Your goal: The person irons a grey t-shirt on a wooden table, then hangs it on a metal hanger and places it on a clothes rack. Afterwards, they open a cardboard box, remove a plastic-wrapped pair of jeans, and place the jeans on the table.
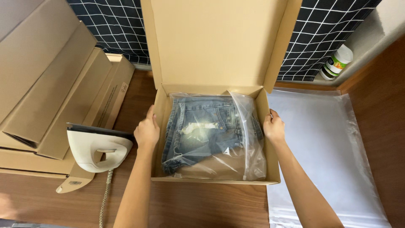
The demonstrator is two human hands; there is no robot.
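An open cardboard box (270, 171) sits on the wooden table, its lid (215, 42) standing upright at the back. Inside lies a clear plastic bag (251, 139) holding folded blue denim shorts (198, 131). My left hand (146, 131) rests against the box's left wall, fingers curled over its edge. On the box's right wall sits my right hand (274, 126), its fingers curled on the rim. Neither hand lifts anything.
A white clothes iron (95, 147) stands on end left of the box, its cord trailing down. Stacked flat cardboard boxes (50, 84) fill the left side. Clear plastic bags (325, 156) lie flat on the right. A small bottle (336, 62) stands at the back right by a checked cloth (118, 25).
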